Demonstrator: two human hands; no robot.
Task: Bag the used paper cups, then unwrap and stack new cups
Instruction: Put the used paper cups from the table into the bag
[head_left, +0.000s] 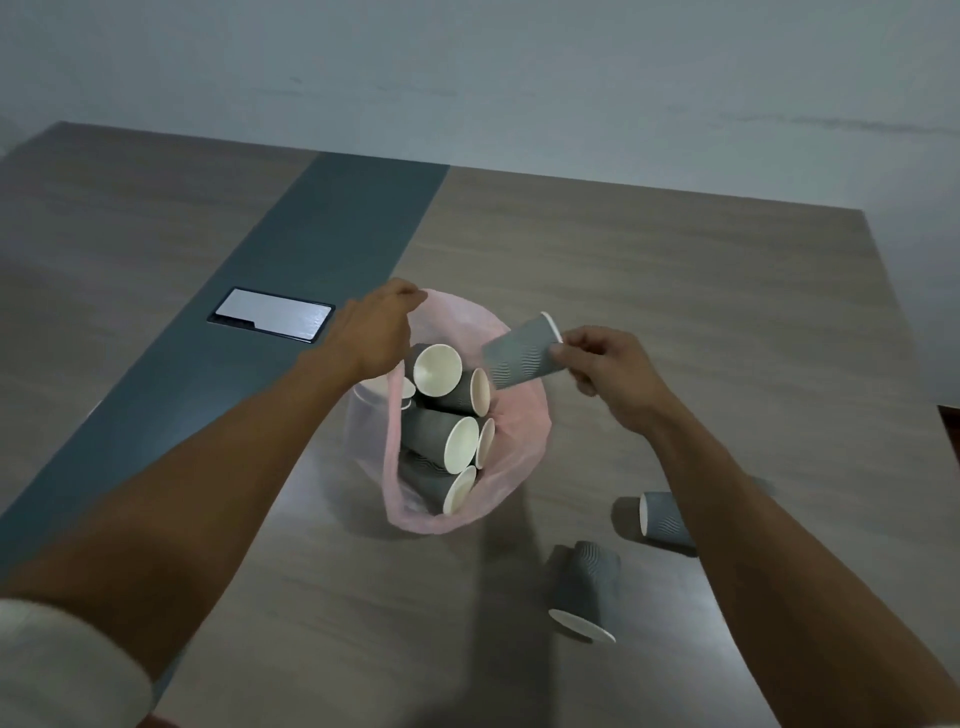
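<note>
A pink plastic bag (522, 441) stands open on the wooden table, with several grey paper cups (439, 439) lying inside it. My left hand (374, 332) pinches the bag's far rim and holds it up. My right hand (605, 371) pinches a grey ribbed cup (519, 358) by its rim, tilted above the bag's right edge. Two more grey cups lie on the table to the right: one on its side (587, 587) near the front, another (665, 519) partly hidden behind my right forearm.
The table (675, 291) has a dark grey strip (322, 249) running down its left part, with a flush metal cable hatch (272, 314) set in it. A pale wall rises behind the table's far edge.
</note>
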